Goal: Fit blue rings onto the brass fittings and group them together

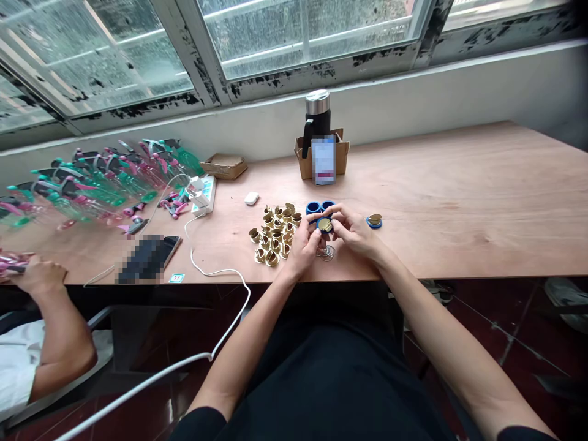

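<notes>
My left hand [305, 247] and my right hand [356, 230] meet over the front of the table, fingers closed around a blue ring with a gold metal insert [324, 225]. Just behind them stand two blue rings [313, 207], partly covered by my fingers. Several thin wire rings [327, 252] lie below my hands, near the table edge. To the left is a cluster of loose gold metal fittings [274, 236]. Right of my right hand, a gold fitting on a blue ring [375, 220] rests by itself.
Against the wall, a black flask [316, 119] stands in a cardboard box [342, 159] with a phone [324, 160] leaning on it. A white cable [225, 271] crosses the edge from a power strip [207, 195]. Spray bottles [101, 177] crowd the left, near another person's hand [43, 275].
</notes>
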Demonstrator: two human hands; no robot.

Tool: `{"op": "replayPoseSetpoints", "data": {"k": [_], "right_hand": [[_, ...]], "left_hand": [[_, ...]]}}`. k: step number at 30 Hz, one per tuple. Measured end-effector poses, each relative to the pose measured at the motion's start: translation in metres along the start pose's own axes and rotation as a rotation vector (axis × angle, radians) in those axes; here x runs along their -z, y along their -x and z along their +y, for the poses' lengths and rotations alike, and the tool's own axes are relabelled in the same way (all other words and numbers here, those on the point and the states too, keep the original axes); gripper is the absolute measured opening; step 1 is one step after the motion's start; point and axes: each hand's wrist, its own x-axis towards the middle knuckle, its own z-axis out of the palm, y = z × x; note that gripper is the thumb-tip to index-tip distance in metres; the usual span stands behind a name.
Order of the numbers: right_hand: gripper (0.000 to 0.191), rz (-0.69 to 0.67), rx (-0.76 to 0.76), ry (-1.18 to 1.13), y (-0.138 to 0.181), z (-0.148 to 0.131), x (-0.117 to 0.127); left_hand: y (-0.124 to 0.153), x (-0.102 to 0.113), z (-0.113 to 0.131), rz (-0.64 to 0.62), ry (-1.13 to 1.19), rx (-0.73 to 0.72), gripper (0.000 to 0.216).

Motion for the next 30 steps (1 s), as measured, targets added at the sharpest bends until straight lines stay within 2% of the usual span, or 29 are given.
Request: {"op": "replayPoseSetpoints", "data": {"k": [10,15,24,30], "right_hand": [[0.021,-0.010,0.021,-0.007,-0.0007,0.0017,0.0001],[0.027,-0.047,0.027,-0.031,-0.0005,0.0016,-0.0004],[0.028,-0.064,0.042,0.005,-0.0007,0.0003,-0.0025],[0.027,-0.045,0.049,0.014,-0.0004,0.0020,-0.0016]], "left_hand": [[0.0017,-0.0014,-0.0018,0.043,-0.081,-0.044,0.043],[0.0001,-0.0024,-0.0017,0.048,-0.101,-0.095,0.043],[0.0017,-0.0010,0.0007,0.091,-0.083,-0.055,0.042],[0.0018,-0.0026,0.0055,0.066,-0.011,-0.021,0.040]]}}
